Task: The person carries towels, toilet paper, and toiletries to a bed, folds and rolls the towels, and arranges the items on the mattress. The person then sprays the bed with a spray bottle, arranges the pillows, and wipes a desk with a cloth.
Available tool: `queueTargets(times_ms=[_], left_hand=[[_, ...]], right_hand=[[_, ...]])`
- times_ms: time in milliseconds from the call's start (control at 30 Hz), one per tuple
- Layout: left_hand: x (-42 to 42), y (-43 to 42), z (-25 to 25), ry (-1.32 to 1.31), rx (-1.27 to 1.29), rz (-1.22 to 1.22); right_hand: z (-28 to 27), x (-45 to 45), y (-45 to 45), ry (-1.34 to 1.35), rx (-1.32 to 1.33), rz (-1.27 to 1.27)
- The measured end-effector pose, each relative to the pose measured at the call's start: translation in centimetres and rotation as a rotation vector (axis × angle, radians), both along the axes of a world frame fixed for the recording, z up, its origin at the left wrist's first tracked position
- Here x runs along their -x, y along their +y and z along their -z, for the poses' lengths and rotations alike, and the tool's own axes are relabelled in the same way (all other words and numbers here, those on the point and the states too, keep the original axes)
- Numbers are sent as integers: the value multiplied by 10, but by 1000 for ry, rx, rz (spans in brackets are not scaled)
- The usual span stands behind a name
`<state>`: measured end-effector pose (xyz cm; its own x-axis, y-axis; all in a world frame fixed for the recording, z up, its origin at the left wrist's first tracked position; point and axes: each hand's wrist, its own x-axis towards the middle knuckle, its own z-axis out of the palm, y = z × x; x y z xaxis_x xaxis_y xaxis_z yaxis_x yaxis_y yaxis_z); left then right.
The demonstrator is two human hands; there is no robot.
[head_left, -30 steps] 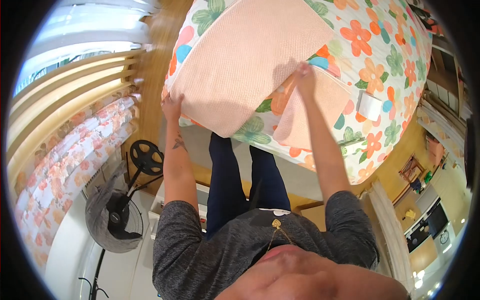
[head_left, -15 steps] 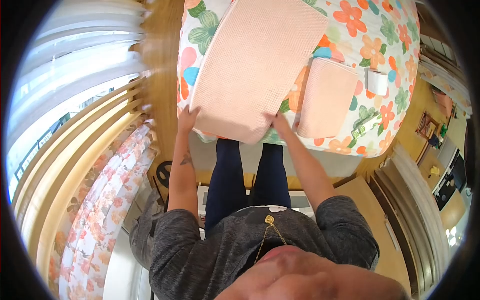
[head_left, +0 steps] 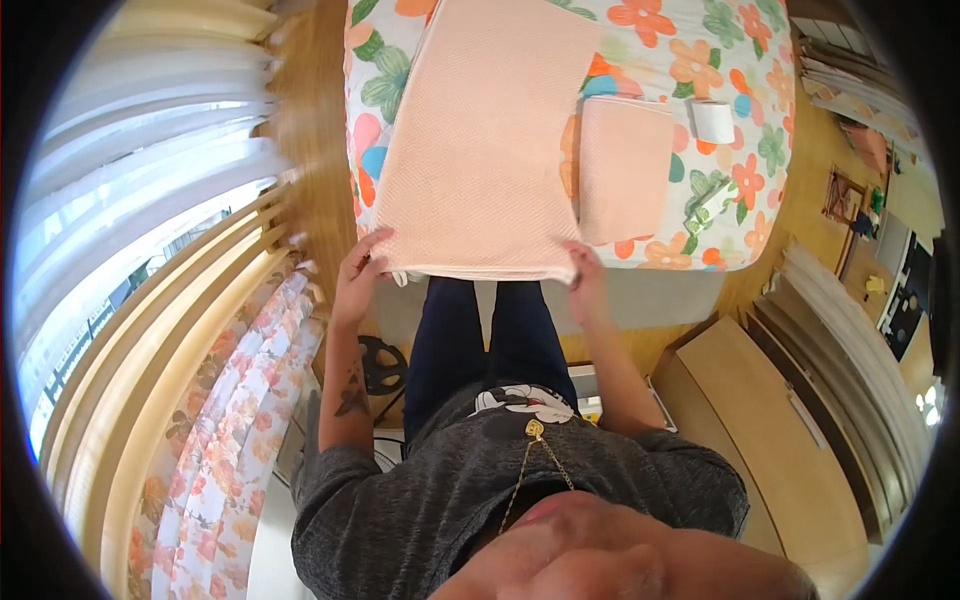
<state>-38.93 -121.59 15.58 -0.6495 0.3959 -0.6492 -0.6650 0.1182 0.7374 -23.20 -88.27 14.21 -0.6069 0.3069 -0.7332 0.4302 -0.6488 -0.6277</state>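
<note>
A large peach cloth (head_left: pixel 485 150) with a waffle-like texture lies spread over the bed, its near edge drawn out past the mattress toward my legs. My left hand (head_left: pixel 362 265) is closed on its near left corner. At the near right corner, my right hand (head_left: pixel 587 282) pinches the cloth, and the edge hangs taut between the two hands. To the right, a folded peach cloth (head_left: pixel 627 170) of similar texture rests on the bedding, not touched by either hand.
The bed has a floral bedsheet (head_left: pixel 745 215). A white roll (head_left: pixel 713 122), like toilet paper, lies right of the folded cloth. Floral and sheer curtains (head_left: pixel 225 415) hang at left by the window. A light wooden cabinet (head_left: pixel 770 430) stands at lower right.
My right hand has shifted right and down to the cloth's near right corner, unfolding that side. The near edge is now pulled straight and lifted toward me. The view has shifted slightly.
</note>
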Motion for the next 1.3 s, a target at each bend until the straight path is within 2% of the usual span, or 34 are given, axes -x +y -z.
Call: queueTargets(times_ms=[33, 100, 167, 200, 233, 267, 300, 333, 367, 400, 467, 533, 567, 600, 667, 733, 800, 867, 900, 933, 967, 1033, 1100, 1133, 1200, 1267, 1300], left_hand=[[11, 14, -19, 16, -7, 10], [32, 45, -56, 330, -99, -76], [81, 72, -83, 688, 388, 104], [112, 90, -90, 860, 435, 64], [143, 113, -106, 814, 434, -99], [182, 123, -103, 990, 482, -134], [215, 136, -120, 928, 617, -113], [246, 146, -137, 850, 538, -146], [290, 142, -147, 1110, 902, -8], [313, 136, -202, 832, 638, -4], [312, 131, -262, 567, 373, -10], [272, 127, -279, 1240, 474, -192], [257, 125, -282, 1575, 515, -284], [237, 113, -277, 1510, 295, -279], [197, 88, -266, 1341, -137, -285], [137, 90, -263, 1059, -223, 113], [106, 74, -225, 997, -195, 401], [67, 66, -179, 639, -117, 430], [54, 65, -159, 565, 65, 507], [34, 60, -125, 481, 183, 481], [16, 55, -91, 497, 220, 497], [-18, 43, -18, 365, 421, 612], [-52, 23, 55, 260, 400, 630], [-70, 9, 94, 238, 401, 634], [-89, -4, 156, 188, 561, 509], [-72, 4, 179, -70, 521, 241], [-55, 11, 185, -88, 511, 277]], right_hand=[[-11, 7, 18, 129, 71, 45], [-88, 66, 29, 459, 45, 51], [-101, 109, 62, 299, -573, -169], [-129, 140, 78, 216, -864, -342], [-134, 168, 96, 229, -845, -277], [-158, 196, 108, 150, -1005, -275], [-177, 218, 118, 235, -982, -250], [-195, 242, 130, 331, -963, -224], [-211, 268, 152, 181, -1275, -228], [-225, 282, 167, 2, -1570, -226], [-262, 282, 161, 667, -1278, 78], [-288, 264, 162, 1070, -1099, -29], [-271, 255, 196, 1204, -848, 3], [-249, 244, 227, 1319, -587, 35], [-257, 201, 176, 1304, -516, -97], [-214, 159, 183, 1100, -438, -322], [-194, 134, 150, 935, -605, -532], [-146, 118, 139, 805, -483, -734], [-112, 104, 132, 581, -446, -785], [-74, 88, 124, 355, -405, -831], [-30, 74, 116, 311, -418, -883], [36, 47, 90, 176, -406, -936], [82, 22, 73, 75, -369, -946], [106, 11, 68, -10, -352, -1030], [154, -3, 68, -104, -333, -1112], [196, -14, 75, 229, -873, -1364], [210, -13, 75, 25, -700, -1047]])
